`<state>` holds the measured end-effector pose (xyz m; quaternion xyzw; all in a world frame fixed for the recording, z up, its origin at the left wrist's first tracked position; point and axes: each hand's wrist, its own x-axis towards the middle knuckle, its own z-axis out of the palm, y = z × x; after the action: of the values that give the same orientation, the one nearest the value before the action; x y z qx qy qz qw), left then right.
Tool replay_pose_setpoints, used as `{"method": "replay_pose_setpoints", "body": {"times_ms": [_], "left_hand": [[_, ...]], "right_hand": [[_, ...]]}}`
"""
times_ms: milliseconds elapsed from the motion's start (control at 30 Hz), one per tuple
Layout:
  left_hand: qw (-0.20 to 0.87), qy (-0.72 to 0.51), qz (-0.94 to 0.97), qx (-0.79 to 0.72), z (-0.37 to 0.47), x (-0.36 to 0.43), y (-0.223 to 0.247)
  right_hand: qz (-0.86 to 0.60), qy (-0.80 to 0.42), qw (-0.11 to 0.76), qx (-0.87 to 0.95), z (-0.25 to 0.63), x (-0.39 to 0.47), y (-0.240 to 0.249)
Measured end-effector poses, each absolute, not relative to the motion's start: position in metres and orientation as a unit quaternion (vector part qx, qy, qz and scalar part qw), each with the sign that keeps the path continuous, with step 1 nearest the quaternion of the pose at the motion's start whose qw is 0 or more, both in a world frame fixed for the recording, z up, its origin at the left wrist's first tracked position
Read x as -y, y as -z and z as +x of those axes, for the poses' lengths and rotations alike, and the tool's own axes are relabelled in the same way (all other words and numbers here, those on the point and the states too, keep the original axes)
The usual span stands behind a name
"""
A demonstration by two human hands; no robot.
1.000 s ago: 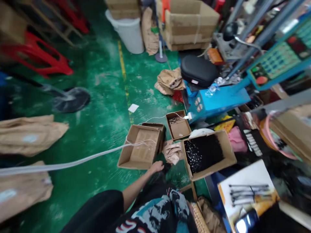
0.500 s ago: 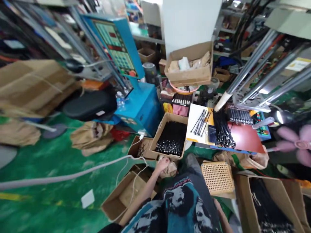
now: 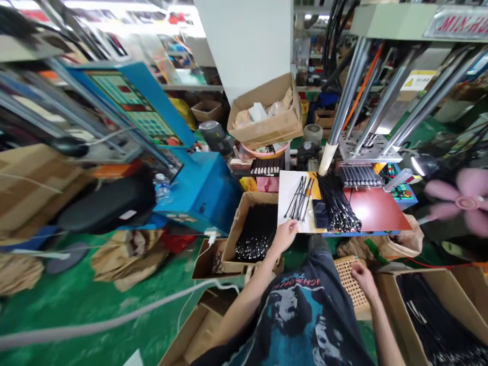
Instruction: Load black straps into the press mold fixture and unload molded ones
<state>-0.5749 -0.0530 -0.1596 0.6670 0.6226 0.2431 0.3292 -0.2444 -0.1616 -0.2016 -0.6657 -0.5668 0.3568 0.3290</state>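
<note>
My left hand [image 3: 285,235] is at the front edge of a white sheet [image 3: 287,195], its fingers bent and bunched near the tips of several loose black cords [image 3: 301,197]. Whatever lies between those fingers, if anything, is too small to make out. Over a woven cane stool seat [image 3: 345,287] hovers my right hand [image 3: 363,278], loosely curled, with nothing visible in it. A thick bundle of black cords [image 3: 337,206] with shiny ends lies right of the sheet, beside a dark flat rectangular object [image 3: 321,213]. Left of the sheet, a cardboard box [image 3: 231,249] holds many similar cords.
A press with metal columns [image 3: 366,96] stands over a slotted mould [image 3: 360,175] and a reddish plate [image 3: 381,208]. A pink fan [image 3: 467,202] is at the right. Another open box [image 3: 407,310] of cords stands right of the stool. A pale hose [image 3: 114,315] crosses the left floor.
My left hand has risen from in front of the cord box to the white sheet's edge. My right hand has come up beside my body over the stool. The view has turned right.
</note>
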Motion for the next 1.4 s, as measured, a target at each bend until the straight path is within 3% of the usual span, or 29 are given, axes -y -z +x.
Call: {"method": "replay_pose_setpoints", "body": {"times_ms": [167,333,533,767,867,1000,1233,1400], "left_hand": [[0.311,-0.161,0.640,-0.684,-0.510,-0.007,0.156],[0.345,-0.123,0.546,-0.753,-0.462,-0.028,0.164],[0.356,-0.149,0.416,-0.824,-0.422,-0.020,0.177],[0.356,-0.178,0.370,-0.840,-0.417,-0.031,0.200],[0.362,-0.225,0.397,-0.813,-0.423,-0.030,0.208],[0.357,-0.326,0.407,-0.775,-0.428,-0.021,0.218],[0.515,-0.615,0.235,-0.549,-0.436,-0.005,0.252],[0.495,-0.729,0.203,-0.426,-0.449,0.019,0.269]], "right_hand": [[-0.611,-0.389,0.329,0.606,-0.161,0.037,0.159],[-0.478,-0.369,0.220,0.766,-0.203,-0.105,0.121],[-0.313,-0.346,0.089,0.880,-0.284,-0.207,0.143],[-0.231,-0.251,-0.007,0.940,-0.307,-0.242,0.174],[-0.214,-0.228,-0.010,0.950,-0.311,-0.249,0.185],[-0.206,-0.326,-0.010,0.923,-0.310,-0.262,0.185],[-0.253,-0.483,0.090,0.834,-0.300,-0.268,0.178],[-0.201,-0.358,0.038,0.911,-0.301,-0.234,0.198]]}}
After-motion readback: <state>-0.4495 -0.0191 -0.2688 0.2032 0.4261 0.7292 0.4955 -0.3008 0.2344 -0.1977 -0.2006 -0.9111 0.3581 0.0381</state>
